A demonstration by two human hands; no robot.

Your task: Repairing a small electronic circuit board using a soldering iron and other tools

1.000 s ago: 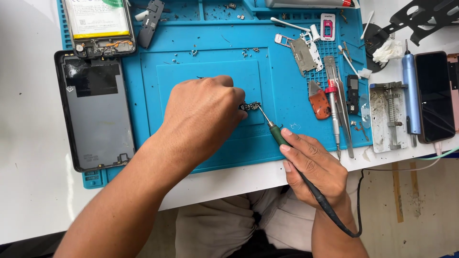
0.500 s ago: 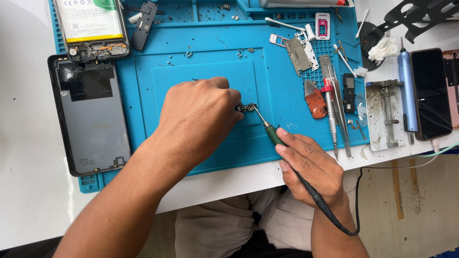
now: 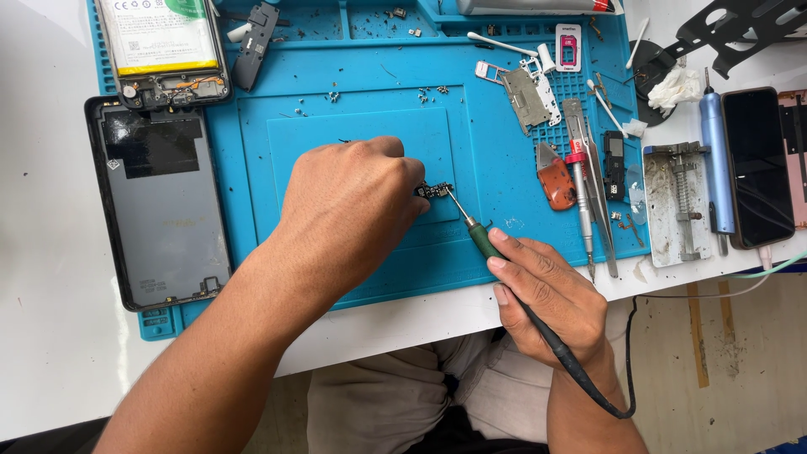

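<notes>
A blue work mat (image 3: 353, 277) is spread over a white table (image 3: 50, 353), filling the upper middle of the frame. At the mat's centre a small circuit board (image 3: 435, 190) is pinned under the closed fingers of the left hand (image 3: 353, 206). A soldering iron (image 3: 471, 229) is gripped pen-like by the right hand (image 3: 551, 294), its tip touching the board. A phone back cover (image 3: 160, 202) is seen at left, tweezers (image 3: 588, 168) at right. Bare worn floor (image 3: 731, 353) is visible at lower right.

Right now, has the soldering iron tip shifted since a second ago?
No. The soldering iron tip touches the small board at the same spot on the blue mat, beside its inner square's right edge.
</notes>
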